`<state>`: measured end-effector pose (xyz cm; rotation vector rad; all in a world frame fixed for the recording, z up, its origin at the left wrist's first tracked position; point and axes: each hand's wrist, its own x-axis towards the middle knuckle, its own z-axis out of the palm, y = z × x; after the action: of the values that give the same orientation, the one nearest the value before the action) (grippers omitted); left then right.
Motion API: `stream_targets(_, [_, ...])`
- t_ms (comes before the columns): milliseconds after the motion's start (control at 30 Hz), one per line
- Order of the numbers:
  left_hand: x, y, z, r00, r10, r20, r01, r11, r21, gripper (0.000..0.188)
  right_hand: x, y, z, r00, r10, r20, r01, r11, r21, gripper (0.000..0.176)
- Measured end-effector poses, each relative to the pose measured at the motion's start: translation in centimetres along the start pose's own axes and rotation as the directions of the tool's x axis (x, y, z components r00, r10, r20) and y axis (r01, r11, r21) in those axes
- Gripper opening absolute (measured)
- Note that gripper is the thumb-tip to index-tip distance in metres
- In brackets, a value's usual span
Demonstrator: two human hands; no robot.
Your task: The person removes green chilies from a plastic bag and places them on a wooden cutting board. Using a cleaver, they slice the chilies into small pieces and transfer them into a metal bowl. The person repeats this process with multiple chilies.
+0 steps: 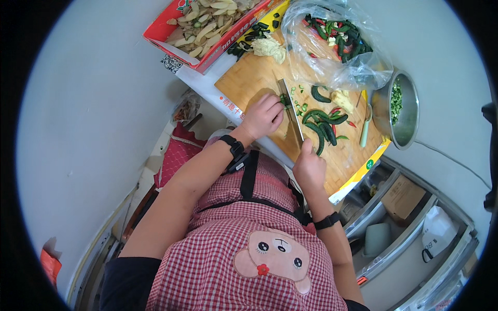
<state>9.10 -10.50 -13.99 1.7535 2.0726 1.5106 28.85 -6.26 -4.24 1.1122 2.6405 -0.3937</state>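
Observation:
My right hand (310,165) grips the handle of a kitchen knife (292,112), its blade edge-on to me above a wooden cutting board (245,81). Just left of the blade, the bent fingers of my left hand (264,114) hold a dark green pepper (284,101) against the board, partly hidden by them. Small green pepper slices (301,109) lie scattered right of the blade. Beyond them is a pile of whole, curved green peppers (328,130) with a few small red chillies (351,124). A single curved pepper (320,94) lies near a peeled, pale ginger root (342,101).
A peeler (365,130) lies at the board's right, beside a steel bowl (413,116) containing chopped greens. A clear plastic bag (307,58) of red and green peppers covers the far side. A red carton (163,29) holds peelings. Drawers (412,229) stand below right.

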Motion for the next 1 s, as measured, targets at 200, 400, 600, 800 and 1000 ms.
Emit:
stream_targets(200, [-2.0, 1.3, -0.7, 0.997, -0.078, -0.025, 0.078, 0.997, -0.007, 0.024, -0.4, 0.0, 0.3, 0.995, -0.043, -0.091, 0.046, 0.999, 0.024, 0.028])
stream_targets(400, [-2.4, 1.6, 0.4, 0.987, -0.12, -0.106, 0.126, 0.991, 0.048, 0.02, -1.1, 0.5, -1.1, 0.989, -0.117, -0.091, 0.121, 0.992, 0.036, 0.031])
stream_targets(600, [-2.3, 2.3, 0.7, 0.979, -0.151, -0.137, 0.164, 0.983, 0.087, 0.017, 0.3, 0.8, -0.5, 0.972, -0.203, -0.121, 0.195, 0.978, -0.072, 0.027])
stream_targets(800, [-2.6, 2.6, 1.0, 0.963, -0.205, -0.174, 0.219, 0.974, 0.065, 0.015, 0.0, 2.2, -0.9, 0.949, -0.292, -0.119, 0.289, 0.956, -0.044, 0.028])
stream_targets(1000, [-2.6, 2.9, 1.1, 0.963, -0.172, -0.209, 0.198, 0.974, 0.108, 0.015, 0.8, 2.7, -0.3, 0.967, -0.242, -0.081, 0.238, 0.97, -0.056, 0.025])
